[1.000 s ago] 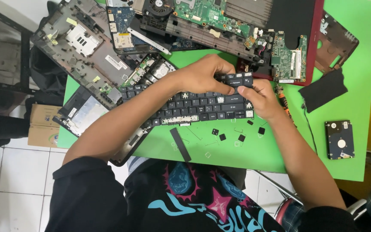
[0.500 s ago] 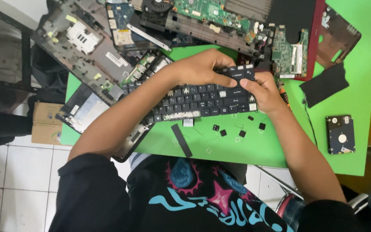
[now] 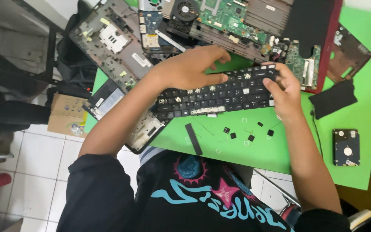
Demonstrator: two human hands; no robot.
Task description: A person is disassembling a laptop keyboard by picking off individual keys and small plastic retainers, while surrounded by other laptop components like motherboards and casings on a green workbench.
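A black laptop keyboard (image 3: 220, 96) is held a little above the green table (image 3: 280, 150), with several keycaps gone from it. My left hand (image 3: 192, 68) lies over its upper middle, fingers pressing on the top key rows. My right hand (image 3: 285, 92) grips the keyboard's right end, thumb on the keys. Several loose black keycaps (image 3: 249, 133) and a long black key bar (image 3: 193, 138) lie on the table just below the keyboard.
A stripped laptop base with a green circuit board (image 3: 237, 19) and fan (image 3: 185, 8) lies at the back. A grey chassis panel (image 3: 112, 47) hangs off the left edge. A hard drive (image 3: 345, 147) and a black cover plate (image 3: 333, 99) sit at the right. A cardboard box (image 3: 65, 116) is on the floor.
My left hand slid left along the keyboard's top rows and my right hand shifted its grip on the right end. The camera view tilted slightly.
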